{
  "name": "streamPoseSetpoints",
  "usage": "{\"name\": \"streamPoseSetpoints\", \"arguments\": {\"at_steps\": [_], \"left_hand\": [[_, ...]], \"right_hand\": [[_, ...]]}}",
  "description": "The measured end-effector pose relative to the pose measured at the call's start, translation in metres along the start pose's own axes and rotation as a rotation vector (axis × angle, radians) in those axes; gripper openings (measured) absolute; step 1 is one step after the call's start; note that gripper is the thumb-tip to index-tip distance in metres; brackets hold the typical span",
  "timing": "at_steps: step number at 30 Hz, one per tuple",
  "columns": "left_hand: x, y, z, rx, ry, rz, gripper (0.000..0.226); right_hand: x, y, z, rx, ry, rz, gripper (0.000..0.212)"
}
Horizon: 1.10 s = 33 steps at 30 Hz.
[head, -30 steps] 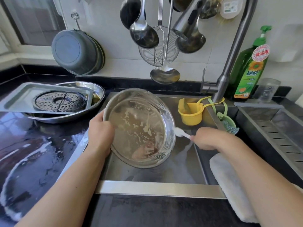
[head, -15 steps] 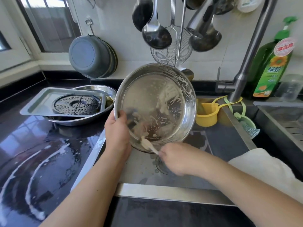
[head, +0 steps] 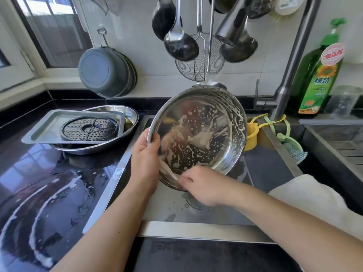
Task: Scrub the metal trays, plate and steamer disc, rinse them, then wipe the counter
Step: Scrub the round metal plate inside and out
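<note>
A round metal plate (head: pixel 198 134), streaked with foam, stands tilted over the sink (head: pixel 196 230) with its inside facing me. My left hand (head: pixel 145 160) grips its left rim, thumb inside. At the plate's lower rim, my right hand (head: pixel 202 185) has its fingers curled round a white scrubber (head: pixel 168 170), of which only the tip shows. On the counter to the left, a rectangular metal tray (head: pixel 49 124) lies on an oval metal tray (head: pixel 131 114). The perforated steamer disc (head: pixel 90 128) rests in the rectangular one.
Soapy streaks cover the black counter (head: pixel 39 193). The faucet (head: pixel 290 71), a green soap bottle (head: pixel 318 79) and a yellow cup (head: pixel 251 138) stand at the right. A white cloth (head: pixel 314 203) drapes the sink's right edge. Ladles (head: pixel 180 44) hang above; grey basins (head: pixel 104 71) hang on the wall.
The plate was raised and turned more upright. My right hand moved from the plate's right side to its lower rim and then a little further under it.
</note>
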State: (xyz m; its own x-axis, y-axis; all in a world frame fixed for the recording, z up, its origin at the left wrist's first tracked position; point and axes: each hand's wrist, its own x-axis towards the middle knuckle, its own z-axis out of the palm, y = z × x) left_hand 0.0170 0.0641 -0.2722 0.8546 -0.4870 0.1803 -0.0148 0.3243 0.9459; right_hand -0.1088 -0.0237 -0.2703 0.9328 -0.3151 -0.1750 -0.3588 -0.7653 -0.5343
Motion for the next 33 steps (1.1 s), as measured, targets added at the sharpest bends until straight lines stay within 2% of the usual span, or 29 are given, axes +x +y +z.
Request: {"name": "streamPoseSetpoints", "arguments": {"at_steps": [4,6,9,11,16,18,21,24,26,30,31,33], "left_hand": [[-0.003,0.0,0.004,-0.039,-0.025,-0.07,0.024],[-0.004,0.004,0.005,-0.081,-0.004,-0.086,0.018],[0.001,0.005,-0.003,-0.187,0.098,-0.101,0.025],[0.006,0.005,-0.008,-0.228,0.157,-0.117,0.028],[0.001,0.007,0.001,-0.198,0.136,-0.144,0.028],[0.0,0.007,0.001,-0.18,0.12,-0.128,0.028],[0.004,0.003,-0.005,-0.184,0.135,-0.056,0.025],[0.006,0.004,-0.007,-0.155,0.115,-0.013,0.025],[0.004,0.004,-0.003,-0.13,0.07,0.0,0.025],[0.002,0.0,0.002,-0.072,0.027,-0.004,0.029],[0.002,0.001,0.002,-0.076,0.022,-0.022,0.028],[0.002,0.002,0.0,-0.091,0.037,-0.049,0.026]], "right_hand": [[-0.002,-0.007,-0.005,0.229,0.165,-0.122,0.04],[-0.004,-0.007,-0.005,0.157,0.103,-0.102,0.041],[-0.007,0.002,-0.007,-0.079,-0.092,0.015,0.042],[-0.007,0.003,-0.01,-0.157,-0.113,0.068,0.037],[-0.002,-0.02,-0.003,0.081,-0.004,-0.07,0.042],[-0.004,-0.017,-0.005,0.112,-0.016,-0.07,0.041],[-0.01,0.002,-0.008,-0.096,-0.149,0.017,0.037],[-0.009,0.013,-0.007,-0.271,-0.144,0.131,0.027],[-0.005,0.007,-0.002,-0.195,-0.096,0.077,0.035],[-0.004,-0.014,0.003,0.158,0.058,-0.107,0.044],[-0.004,-0.013,0.003,0.177,0.058,-0.108,0.044],[-0.004,-0.002,0.003,0.045,-0.005,-0.039,0.043]]}}
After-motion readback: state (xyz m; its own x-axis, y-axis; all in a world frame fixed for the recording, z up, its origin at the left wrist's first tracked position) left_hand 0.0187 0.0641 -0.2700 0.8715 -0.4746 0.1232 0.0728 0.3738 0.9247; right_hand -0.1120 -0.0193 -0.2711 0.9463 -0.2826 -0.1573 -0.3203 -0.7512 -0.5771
